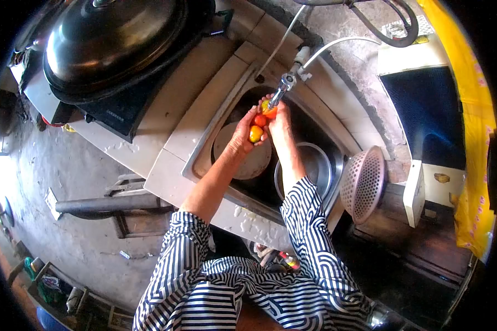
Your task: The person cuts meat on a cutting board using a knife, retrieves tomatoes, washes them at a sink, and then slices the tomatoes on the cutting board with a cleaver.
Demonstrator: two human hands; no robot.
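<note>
Tomatoes point(260, 119) in red, orange and yellow sit at the upper middle of the frame, cupped between the left hand point(243, 132) and right hand point(280, 122), over the sink point(259, 197). Fingers of both hands are curled around them, the two hands close together. The tap point(286, 84) points down at the uppermost tomato; whether it touches cannot be told. Below the hands, a dish point(252, 166) and a bowl point(318, 163) lie in the sink. A colander point(364, 185) stands right of centre, and a lid point(110, 47) fills the upper left.
</note>
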